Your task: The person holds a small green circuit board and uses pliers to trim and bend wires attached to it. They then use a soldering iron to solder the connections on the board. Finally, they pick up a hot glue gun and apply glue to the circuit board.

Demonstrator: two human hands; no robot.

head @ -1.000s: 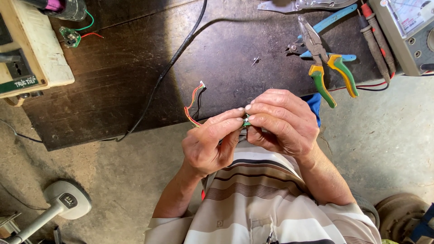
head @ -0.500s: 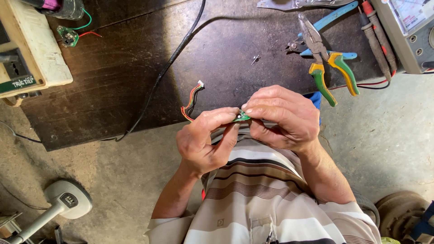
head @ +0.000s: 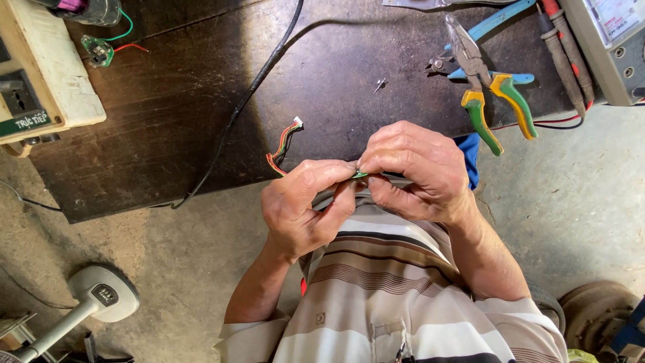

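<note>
Head: green board (head: 360, 176) pinched between fingertips (head: 349, 168)

A dark wooden table (head: 168, 134), worn and scratched, fills the upper part of the view. Below and to the right of it lies a grey concrete floor (head: 571, 202). Daylight falls across both, casting soft shadows.

We see dark, worn, matt wood bench (head: 201, 134); on it, pliers (head: 487, 87) with dull metal jaws, glossy green-and-yellow plastic grips. Below bench: rough grey concrete floor (head: 571, 202), striped cloth shirt (head: 396, 289).
</note>
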